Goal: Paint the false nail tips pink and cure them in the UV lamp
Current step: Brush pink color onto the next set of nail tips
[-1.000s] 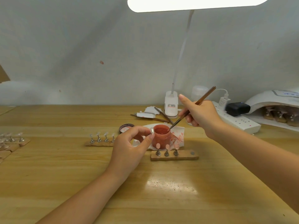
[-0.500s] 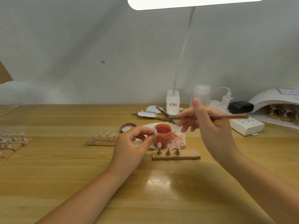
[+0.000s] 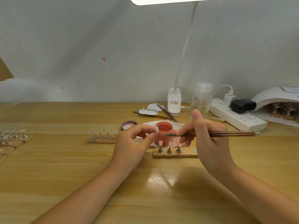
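Head view, left to right: clear tips on stands (image 3: pixel 103 135) are sitting on the worktop (image 3: pixel 64 175). Left hand (image 3: pixel 132 143) is pinching one nail tip (image 3: pixel 156 128) at the pink pot (image 3: pixel 164 133). Right hand (image 3: pixel 208 136) is gripping the brush (image 3: pixel 210 134), bristles pointing toward that tip. Three pink tips (image 3: pixel 169 147) are standing just in front of the pot. UV lamp (image 3: pixel 278 101) is sitting far right.
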Demonstrator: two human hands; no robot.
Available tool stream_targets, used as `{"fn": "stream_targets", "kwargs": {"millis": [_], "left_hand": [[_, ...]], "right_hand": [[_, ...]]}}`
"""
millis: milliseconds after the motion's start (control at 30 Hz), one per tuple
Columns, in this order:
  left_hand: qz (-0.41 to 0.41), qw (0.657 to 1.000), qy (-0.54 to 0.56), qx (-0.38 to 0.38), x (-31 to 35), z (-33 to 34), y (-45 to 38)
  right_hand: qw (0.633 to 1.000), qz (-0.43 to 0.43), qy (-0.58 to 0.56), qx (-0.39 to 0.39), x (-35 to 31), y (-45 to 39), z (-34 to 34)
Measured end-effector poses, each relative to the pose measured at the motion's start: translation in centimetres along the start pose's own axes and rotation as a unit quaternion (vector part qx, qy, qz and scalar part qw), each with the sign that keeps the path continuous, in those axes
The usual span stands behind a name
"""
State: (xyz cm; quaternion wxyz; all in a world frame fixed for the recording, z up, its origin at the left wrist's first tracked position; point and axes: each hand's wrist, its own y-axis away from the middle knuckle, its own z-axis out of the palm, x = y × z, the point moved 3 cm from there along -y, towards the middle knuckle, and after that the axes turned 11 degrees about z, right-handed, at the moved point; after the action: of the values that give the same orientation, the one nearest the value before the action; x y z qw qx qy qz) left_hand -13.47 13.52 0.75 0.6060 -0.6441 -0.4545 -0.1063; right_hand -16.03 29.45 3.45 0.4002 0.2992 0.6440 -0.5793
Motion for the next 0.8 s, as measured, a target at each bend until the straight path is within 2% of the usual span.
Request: {"fn": "stream_targets", "kwargs": {"millis": [167, 333, 467, 633, 800], "left_hand": [[0.006, 1.0, -0.001, -0.002, -0.05, 0.01, -0.02], [0.007, 1.0, 0.0, -0.005, -0.04, 0.02, -0.04], [0.014, 1.0, 0.001, -0.006, 0.09, 0.02, -0.06], [0.013, 1.0, 0.003, -0.004, -0.02, 0.01, -0.1], [0.008, 1.0, 0.024, 0.006, -0.09, 0.07, -0.08]], "right_hand": [[1.0, 0.016, -0.002, -0.008, 0.14, -0.05, 0.46], [0.999, 0.027, -0.027, 0.022, -0.03, -0.09, 0.2], [0.999, 0.037, -0.027, 0.007, 0.05, 0.11, 0.52], [0.998, 0.035, -0.033, 0.038, -0.21, 0.06, 0.26], [0.997, 0.065, -0.044, 0.026, -0.12, 0.32, 0.65]]}}
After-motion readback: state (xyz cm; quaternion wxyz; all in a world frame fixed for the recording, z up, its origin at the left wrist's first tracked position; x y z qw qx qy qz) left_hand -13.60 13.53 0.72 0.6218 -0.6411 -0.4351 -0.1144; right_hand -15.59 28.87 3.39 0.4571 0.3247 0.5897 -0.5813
